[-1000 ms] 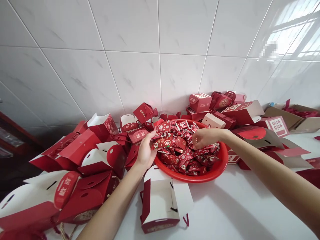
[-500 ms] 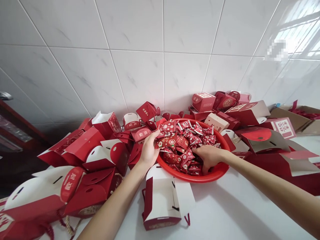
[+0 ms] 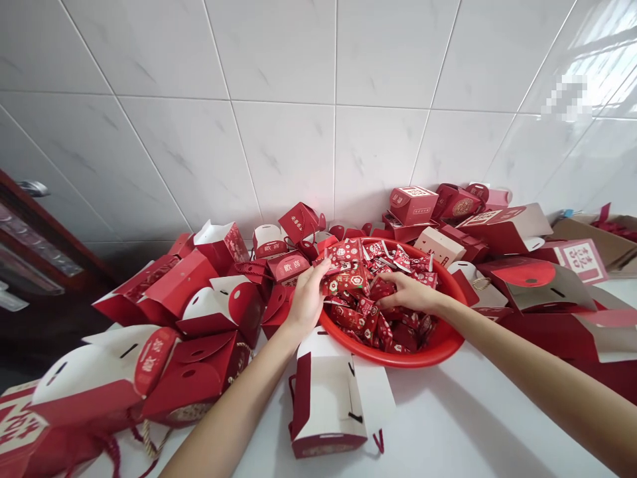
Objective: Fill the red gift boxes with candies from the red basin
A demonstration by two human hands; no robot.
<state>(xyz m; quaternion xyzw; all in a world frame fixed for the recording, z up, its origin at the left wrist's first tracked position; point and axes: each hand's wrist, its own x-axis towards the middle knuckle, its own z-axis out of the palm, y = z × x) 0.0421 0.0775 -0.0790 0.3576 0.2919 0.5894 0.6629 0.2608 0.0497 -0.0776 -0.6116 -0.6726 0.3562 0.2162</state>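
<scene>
My left hand (image 3: 306, 300) is closed on several red wrapped candies (image 3: 348, 275), printed with white dots and flowers, over the left side of a red plastic basin (image 3: 408, 359). More such candies (image 3: 383, 332) fill the basin. My right hand (image 3: 409, 292) reaches in from the right, its fingers curled on a red wrapped candy among the others; part of its grip is hidden. In front of the basin, below my left hand, stands an open gift box (image 3: 328, 392), white inside and dark red outside, with its flaps spread.
Red gift boxes crowd the left (image 3: 204, 372), the back (image 3: 413, 206) and the right (image 3: 542, 279) of the white table (image 3: 438, 425). A cardboard box (image 3: 584, 236) with red things inside stands far right. Behind is a tiled wall (image 3: 283, 159).
My right hand has lifted from deep in the basin's right side towards its middle, nearer my left hand. The left hand keeps its candies. The view has shifted slightly left.
</scene>
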